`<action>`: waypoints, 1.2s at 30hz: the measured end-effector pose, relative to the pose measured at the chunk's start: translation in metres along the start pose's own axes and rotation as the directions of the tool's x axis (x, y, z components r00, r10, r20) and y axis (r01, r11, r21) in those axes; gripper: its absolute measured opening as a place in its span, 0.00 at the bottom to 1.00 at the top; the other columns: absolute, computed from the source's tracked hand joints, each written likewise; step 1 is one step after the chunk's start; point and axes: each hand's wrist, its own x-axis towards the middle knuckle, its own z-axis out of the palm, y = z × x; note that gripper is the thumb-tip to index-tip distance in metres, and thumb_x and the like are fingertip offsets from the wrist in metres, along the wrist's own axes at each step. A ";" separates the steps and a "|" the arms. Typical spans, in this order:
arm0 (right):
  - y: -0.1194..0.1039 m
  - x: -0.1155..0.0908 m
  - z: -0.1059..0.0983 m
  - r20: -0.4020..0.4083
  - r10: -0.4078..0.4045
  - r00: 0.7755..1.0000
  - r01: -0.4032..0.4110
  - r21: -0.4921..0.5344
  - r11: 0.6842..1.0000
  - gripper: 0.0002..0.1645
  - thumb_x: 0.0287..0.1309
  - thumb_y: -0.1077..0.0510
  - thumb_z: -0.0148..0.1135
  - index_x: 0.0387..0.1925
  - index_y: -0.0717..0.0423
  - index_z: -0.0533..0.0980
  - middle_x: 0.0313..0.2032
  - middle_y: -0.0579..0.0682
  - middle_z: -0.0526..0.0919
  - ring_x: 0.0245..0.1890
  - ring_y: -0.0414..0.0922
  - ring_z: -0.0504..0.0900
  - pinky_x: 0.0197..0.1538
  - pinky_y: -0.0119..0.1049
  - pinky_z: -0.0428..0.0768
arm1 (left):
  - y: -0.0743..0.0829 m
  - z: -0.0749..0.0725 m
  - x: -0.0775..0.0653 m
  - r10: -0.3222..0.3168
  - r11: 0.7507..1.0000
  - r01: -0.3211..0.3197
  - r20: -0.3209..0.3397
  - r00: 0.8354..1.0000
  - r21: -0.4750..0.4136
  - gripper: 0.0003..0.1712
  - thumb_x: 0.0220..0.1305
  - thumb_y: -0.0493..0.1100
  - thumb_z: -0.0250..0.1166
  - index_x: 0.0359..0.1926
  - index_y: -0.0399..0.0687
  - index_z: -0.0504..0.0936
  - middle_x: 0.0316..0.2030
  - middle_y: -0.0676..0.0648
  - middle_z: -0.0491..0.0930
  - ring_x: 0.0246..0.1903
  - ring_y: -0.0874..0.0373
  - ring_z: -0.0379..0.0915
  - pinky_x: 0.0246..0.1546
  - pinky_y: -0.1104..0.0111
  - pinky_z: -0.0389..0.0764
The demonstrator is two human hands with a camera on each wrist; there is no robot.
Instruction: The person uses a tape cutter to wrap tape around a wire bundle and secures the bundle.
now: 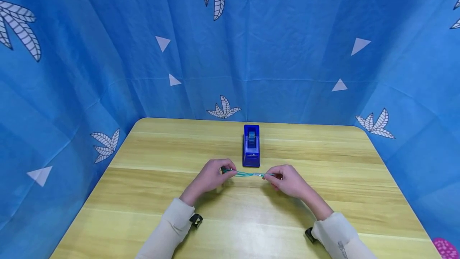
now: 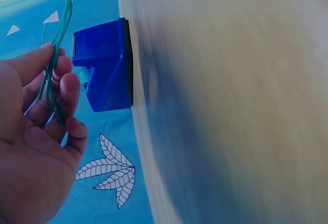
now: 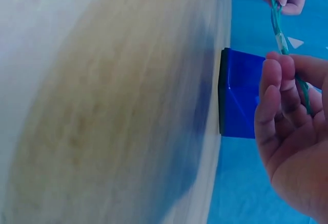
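Note:
A thin bundle of green cords (image 1: 245, 174) stretches level between the two hands, above the table. My left hand (image 1: 214, 176) pinches its left end between thumb and fingers; in the left wrist view loose looped strands (image 2: 51, 93) hang over the curled fingers. The other end is pinched by my right hand (image 1: 289, 180), and a bit of green sticks out past the fingers in the right wrist view. A shiny clear piece of tape (image 1: 257, 174) wraps the cords just left of the right fingertips. Behind the hands stands a blue tape dispenser (image 1: 251, 160).
The dispenser carries a tape roll (image 1: 252, 137) toward its far end. Wood-grain tabletop (image 1: 158, 147) surrounds the hands. A blue patterned curtain (image 1: 287, 51) hangs around the back and sides. Dark straps (image 1: 196, 220) sit at the sleeve cuffs.

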 end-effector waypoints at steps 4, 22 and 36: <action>-0.002 -0.002 0.002 -0.017 0.008 1.000 -0.008 -0.012 1.000 0.10 0.73 0.57 0.62 0.41 0.57 0.86 0.19 0.50 0.80 0.18 0.41 0.77 0.28 0.32 0.76 | -0.002 0.000 -0.001 0.000 1.000 -0.001 0.025 1.000 0.014 0.04 0.74 0.48 0.66 0.43 0.58 0.86 0.39 0.57 0.86 0.39 0.64 0.78 0.41 0.69 0.80; 0.002 -0.002 0.007 -0.002 0.037 0.999 -0.037 0.040 0.999 0.07 0.72 0.58 0.63 0.43 0.58 0.82 0.21 0.51 0.80 0.20 0.48 0.81 0.23 0.33 0.75 | -0.009 0.000 -0.001 -0.012 1.000 0.015 0.099 0.995 -0.028 0.05 0.75 0.45 0.64 0.46 0.63 0.84 0.34 0.58 0.83 0.36 0.63 0.77 0.45 0.64 0.79; 0.004 0.004 0.010 0.033 0.094 0.995 -0.094 0.005 0.996 0.06 0.72 0.57 0.63 0.40 0.55 0.81 0.21 0.47 0.80 0.18 0.44 0.80 0.26 0.34 0.77 | -0.012 0.001 0.003 -0.026 0.999 0.023 0.118 0.993 0.022 0.04 0.75 0.46 0.64 0.44 0.63 0.84 0.32 0.58 0.82 0.35 0.62 0.75 0.43 0.64 0.77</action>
